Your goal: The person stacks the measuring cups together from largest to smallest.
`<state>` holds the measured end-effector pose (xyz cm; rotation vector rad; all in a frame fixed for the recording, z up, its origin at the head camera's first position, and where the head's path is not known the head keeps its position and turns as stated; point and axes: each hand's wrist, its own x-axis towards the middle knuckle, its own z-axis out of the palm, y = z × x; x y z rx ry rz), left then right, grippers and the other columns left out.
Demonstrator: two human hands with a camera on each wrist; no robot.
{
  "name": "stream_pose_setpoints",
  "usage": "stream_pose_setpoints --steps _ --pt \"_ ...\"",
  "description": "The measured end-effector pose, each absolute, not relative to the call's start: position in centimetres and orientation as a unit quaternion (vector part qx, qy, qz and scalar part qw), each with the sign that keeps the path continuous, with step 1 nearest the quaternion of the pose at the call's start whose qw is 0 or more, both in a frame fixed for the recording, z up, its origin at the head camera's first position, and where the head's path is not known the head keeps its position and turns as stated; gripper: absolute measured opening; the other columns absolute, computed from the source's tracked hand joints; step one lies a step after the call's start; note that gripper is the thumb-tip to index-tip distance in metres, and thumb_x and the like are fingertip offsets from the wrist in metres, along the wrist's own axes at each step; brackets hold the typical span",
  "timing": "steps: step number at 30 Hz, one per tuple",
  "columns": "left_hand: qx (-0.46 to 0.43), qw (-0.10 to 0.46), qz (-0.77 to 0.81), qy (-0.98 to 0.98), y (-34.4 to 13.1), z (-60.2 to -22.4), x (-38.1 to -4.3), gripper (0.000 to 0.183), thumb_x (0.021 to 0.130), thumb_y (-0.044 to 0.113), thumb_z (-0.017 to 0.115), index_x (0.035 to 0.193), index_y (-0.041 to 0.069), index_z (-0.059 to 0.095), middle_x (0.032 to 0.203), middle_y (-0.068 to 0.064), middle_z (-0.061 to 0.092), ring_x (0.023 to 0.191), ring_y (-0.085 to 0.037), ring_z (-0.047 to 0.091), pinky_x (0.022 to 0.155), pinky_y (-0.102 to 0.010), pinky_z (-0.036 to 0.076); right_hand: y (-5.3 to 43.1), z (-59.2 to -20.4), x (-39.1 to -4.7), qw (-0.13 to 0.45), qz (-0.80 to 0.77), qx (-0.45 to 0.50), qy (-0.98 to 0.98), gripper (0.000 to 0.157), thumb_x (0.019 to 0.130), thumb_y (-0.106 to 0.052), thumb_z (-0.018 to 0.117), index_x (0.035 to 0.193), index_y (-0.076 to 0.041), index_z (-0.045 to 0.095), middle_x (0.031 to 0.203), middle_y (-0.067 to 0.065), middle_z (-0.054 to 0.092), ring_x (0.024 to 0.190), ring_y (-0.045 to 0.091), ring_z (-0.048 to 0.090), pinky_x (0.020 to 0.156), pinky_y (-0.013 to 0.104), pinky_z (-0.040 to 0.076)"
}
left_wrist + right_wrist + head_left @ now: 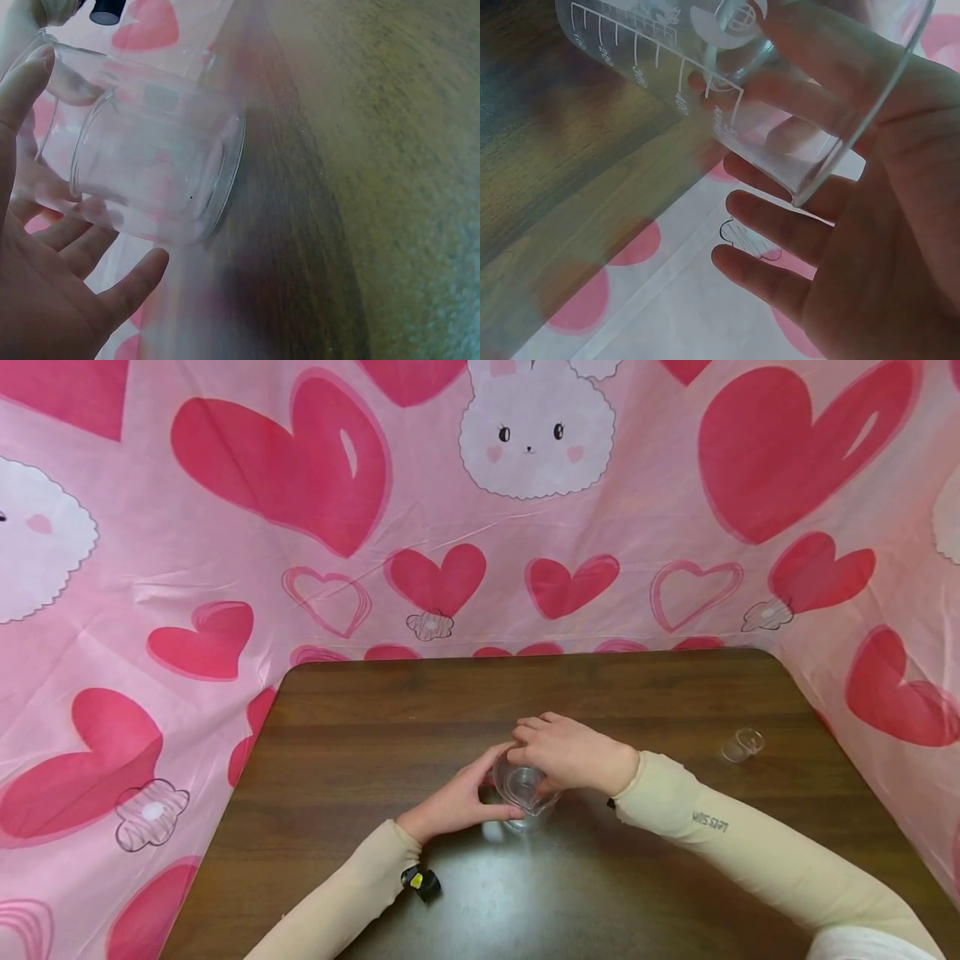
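At centre of wood-grain table (360, 710), large graduated beaker (660, 82) sits within left hand (468, 797), thumb and fingers wrapped apart round glass, apparently steadying it; right hand (566, 756) straddles rim, fingertips by nested smaller beaker (523, 778), seemingly for control, pinch unclear. Far right: small glass cup (742, 746).

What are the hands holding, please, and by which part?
The left hand holds the graduated beaker by its side; the right hand reaches inside, its hold unclear.
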<state>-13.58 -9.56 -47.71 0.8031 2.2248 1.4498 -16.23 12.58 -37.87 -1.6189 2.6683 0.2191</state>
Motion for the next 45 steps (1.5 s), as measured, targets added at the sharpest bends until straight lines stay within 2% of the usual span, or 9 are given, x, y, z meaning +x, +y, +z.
stream_pose_setpoints --steps 5,10,15,17,23,31,37,45 --pt "0.284 0.185 0.515 0.788 -9.6 -47.7 -13.6 0.087 0.090 0.030 0.085 0.159 0.035 0.032 0.155 0.014 0.044 0.136 -0.009 0.049 0.112 -0.038 0.045 12.9 -37.3 -16.4 0.038 0.044 -0.500 0.864 0.049 0.079 -0.037 0.093 0.122 -0.019 0.075 0.130 0.010 0.069 0.129 0.032 0.060 0.106 0.050 0.049" --pt "0.285 0.185 0.514 0.787 -9.7 -47.7 -13.5 0.087 0.090 0.032 0.085 0.159 0.036 0.032 0.156 0.013 0.044 0.137 -0.010 0.049 0.112 -0.040 0.045 13.3 -36.9 -16.4 0.046 0.027 -0.497 0.866 0.050 0.081 -0.037 0.092 0.124 -0.019 0.075 0.133 0.013 0.066 0.128 0.031 0.059 0.106 0.051 0.049" --pt "0.286 0.183 0.511 0.790 -9.7 -47.6 -13.4 0.089 0.090 0.031 0.085 0.161 0.030 0.031 0.158 0.009 0.043 0.139 -0.012 0.048 0.112 -0.040 0.045 13.8 -36.6 -15.9 0.042 0.030 -0.502 0.863 0.051 0.083 -0.038 0.090 0.126 -0.018 0.074 0.135 0.014 0.066 0.131 0.033 0.058 0.107 0.052 0.048" --pt "0.289 0.179 0.513 0.789 -9.7 -47.7 -13.4 0.089 0.090 0.030 0.085 0.161 0.028 0.031 0.158 0.008 0.044 0.139 -0.013 0.048 0.112 -0.040 0.046 14.0 -36.4 -15.7 0.036 0.028 -0.503 0.863 0.052 0.083 -0.038 0.090 0.127 -0.017 0.073 0.135 0.014 0.066 0.130 0.034 0.059 0.107 0.052 0.048" --pt "0.296 0.176 0.520 0.782 -9.5 -47.8 -13.4 0.088 0.089 0.027 0.085 0.159 0.031 0.033 0.159 0.012 0.043 0.139 -0.010 0.046 0.111 -0.037 0.045 15.1 -36.1 -15.1 0.012 0.010 -0.504 0.863 0.054 0.082 -0.039 0.090 0.128 -0.016 0.072 0.131 0.011 0.067 0.123 0.030 0.062 0.103 0.050 0.051" --pt "0.299 0.173 0.516 0.784 -9.3 -47.9 -13.5 0.089 0.088 0.026 0.086 0.160 0.025 0.033 0.160 0.006 0.044 0.142 -0.011 0.045 0.111 -0.037 0.045 16.8 -35.6 -14.8 -0.031 0.003 -0.505 0.863 0.041 0.086 -0.036 0.086 0.117 -0.013 0.072 0.128 0.013 0.069 0.120 0.030 0.065 0.102 0.050 0.052" --pt "0.300 0.168 0.514 0.786 -9.4 -48.0 -13.5 0.089 0.088 0.026 0.087 0.160 0.025 0.034 0.160 0.003 0.045 0.142 -0.013 0.046 0.111 -0.038 0.046 18.3 -35.5 -14.6 -0.046 -0.018 -0.501 0.864 0.035 0.089 -0.030 0.084 0.116 -0.012 0.071 0.125 0.012 0.069 0.119 0.030 0.065 0.100 0.051 0.052" --pt "0.298 0.164 0.511 0.789 -9.5 -47.9 -13.4 0.088 0.087 0.025 0.088 0.158 0.024 0.036 0.160 0.004 0.044 0.142 -0.013 0.046 0.110 -0.037 0.046 20.1 -35.4 -14.2 -0.048 -0.023 -0.482 0.874 0.035 0.089 -0.028 0.083 0.116 -0.010 0.070 0.126 0.014 0.069 0.119 0.031 0.065 0.100 0.051 0.052"
